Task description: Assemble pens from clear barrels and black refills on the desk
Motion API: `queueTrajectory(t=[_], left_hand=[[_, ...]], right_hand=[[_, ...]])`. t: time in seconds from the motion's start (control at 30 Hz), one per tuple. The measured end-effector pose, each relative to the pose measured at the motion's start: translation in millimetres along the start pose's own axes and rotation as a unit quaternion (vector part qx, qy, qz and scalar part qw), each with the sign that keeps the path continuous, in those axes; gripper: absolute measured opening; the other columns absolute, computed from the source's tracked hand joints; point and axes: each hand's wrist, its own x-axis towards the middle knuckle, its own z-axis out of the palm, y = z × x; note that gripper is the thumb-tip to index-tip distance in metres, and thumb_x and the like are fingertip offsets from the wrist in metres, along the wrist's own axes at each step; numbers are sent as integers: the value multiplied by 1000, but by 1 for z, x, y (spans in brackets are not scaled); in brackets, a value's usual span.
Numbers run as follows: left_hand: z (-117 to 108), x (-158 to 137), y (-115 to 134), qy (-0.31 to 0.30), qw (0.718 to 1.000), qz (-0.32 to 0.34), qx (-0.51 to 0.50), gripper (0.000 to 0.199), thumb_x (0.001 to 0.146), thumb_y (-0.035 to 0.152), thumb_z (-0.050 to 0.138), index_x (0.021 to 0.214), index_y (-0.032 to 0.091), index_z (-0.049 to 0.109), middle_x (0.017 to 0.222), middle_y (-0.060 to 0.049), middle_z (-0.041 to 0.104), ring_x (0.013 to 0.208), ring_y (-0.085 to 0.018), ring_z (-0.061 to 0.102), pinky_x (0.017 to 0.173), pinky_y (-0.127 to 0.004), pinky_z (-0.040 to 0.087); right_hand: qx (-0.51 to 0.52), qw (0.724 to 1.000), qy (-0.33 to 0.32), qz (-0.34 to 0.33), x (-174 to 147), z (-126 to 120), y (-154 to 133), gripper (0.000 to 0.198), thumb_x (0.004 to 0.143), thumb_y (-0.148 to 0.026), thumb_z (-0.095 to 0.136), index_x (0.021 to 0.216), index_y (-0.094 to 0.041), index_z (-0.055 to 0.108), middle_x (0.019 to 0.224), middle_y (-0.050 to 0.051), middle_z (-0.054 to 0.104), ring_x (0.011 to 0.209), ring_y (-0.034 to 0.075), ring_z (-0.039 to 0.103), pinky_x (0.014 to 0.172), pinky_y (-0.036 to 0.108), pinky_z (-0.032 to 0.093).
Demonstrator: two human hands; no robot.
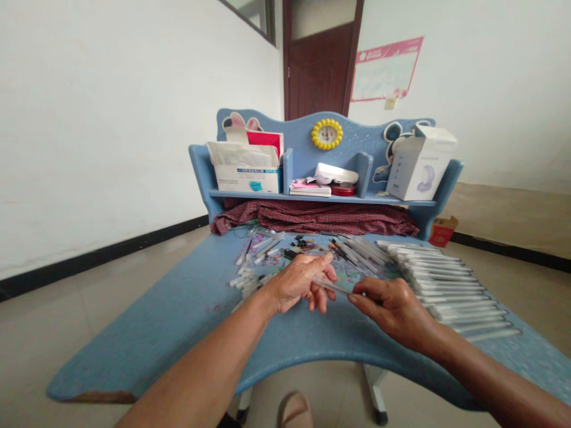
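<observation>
Pen barrel (333, 286) pinched betw. left hand (300, 284) & right hand (389, 306) grips, above desk (187, 297).

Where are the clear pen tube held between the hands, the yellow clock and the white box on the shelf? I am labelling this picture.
Pen tube (335, 286), head view, on its middle between the hands.
Yellow clock (327, 134), head view, on its face.
White box (419, 166), head view, on its front side.

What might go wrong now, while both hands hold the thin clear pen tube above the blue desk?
1. The thin clear pen tube is pinched only at its ends by the left hand and right hand; it may slip.
2. The right forearm lies close to the row of white pens and could scatter them toward the blue desk's edge.
</observation>
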Motion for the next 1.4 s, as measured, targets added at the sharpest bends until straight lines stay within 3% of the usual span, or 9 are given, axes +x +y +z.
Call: queueTrajectory(t=[0.53,0.8,1.03,1.4], left_hand=[[-1,-1,-2,-12,1000,-4,-9,49,78,61,45,84,13,51,66,-9,67,43,-15,60,36,-19,38],[12,1,-8,58,998,6,-17,42,81,57,41,79,15,47,52,-3,59,33,-14,54,32,-21,38],[17,1,-5,97,995,-4,-2,31,86,44,37,76,16,45,47,0,55,28,-13,49,30,-20,34],[19,-1,-4,60,998,-13,-5,29,88,37,37,70,15,47,45,-2,56,27,-11,48,29,-18,28]], right_hand=[[2,999,43,13,-5,5,0,30,87,-38,45,75,-17,63,52,-1,55,44,9,45,45,22,32],[-68,993,95,22,-5,11,-13,28,86,-34,47,68,-18,62,49,0,54,42,10,46,46,22,31],[-82,992,92,-3,-1,12,-12,31,87,-36,45,68,-18,62,50,0,57,41,9,47,46,22,30],[-48,995,90,-13,-5,15,-12,27,86,-30,48,66,-17,60,47,-1,52,40,7,42,46,21,29]])
